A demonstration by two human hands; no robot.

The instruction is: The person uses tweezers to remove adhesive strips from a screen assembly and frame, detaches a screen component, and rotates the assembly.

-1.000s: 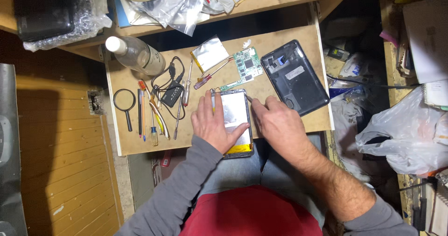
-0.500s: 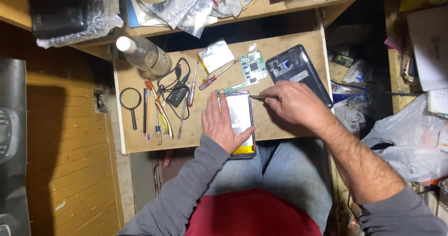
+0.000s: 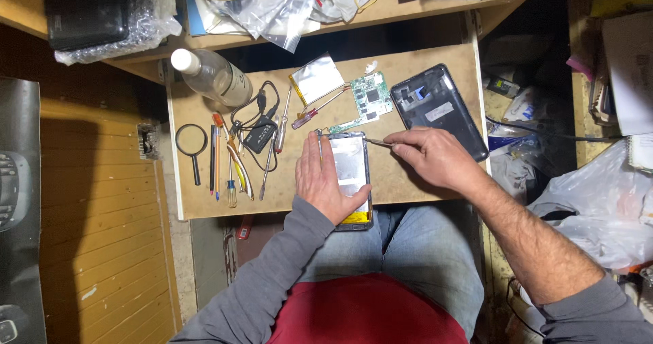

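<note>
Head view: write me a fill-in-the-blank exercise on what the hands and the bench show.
1. The left hand presses flat on the opened ____.
2. The right hand holds a thin metal tool with its tip at the tablet's top ____ corner.
3. The green circuit board lies between the silver battery and the dark ____ cover.

Missing words: tablet; right; back

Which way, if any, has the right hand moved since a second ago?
Yes: the right hand has moved away from the left hand, toward the dark back cover, off the opened tablet.
</note>
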